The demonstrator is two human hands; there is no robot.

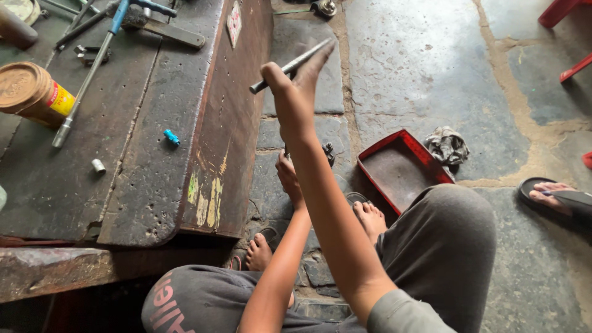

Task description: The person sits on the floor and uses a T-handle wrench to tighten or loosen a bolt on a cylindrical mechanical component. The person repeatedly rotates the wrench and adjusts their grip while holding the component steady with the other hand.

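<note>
A stone-flagged floor (431,61) with wide sandy joints runs under a squatting person, and to their left stands a dark, worn wooden bench (154,185), low enough to be reached from that crouch. The right hand (295,83) is raised over the floor, its fingers closed round a slim grey metal rod (290,65) that juts out to both sides of the grip, held up where it can be seen against the pale stone. The left hand (288,176) is lower, down by the sandalled feet, next to a small dark metal part (328,153) on the floor; whether its fingers are apart or together I cannot tell, since the right forearm crosses in front. A shallow red tray (401,168) sits just beyond the knees, probably there to catch small pieces, with a crumpled grey rag (447,145) beside it. On the bench lie a long T-handled wrench (86,77), a round tin (28,92), a small blue cap (171,137) and a little silver sleeve (98,165). Another person's sandalled foot (558,197) shows at the right edge.
</note>
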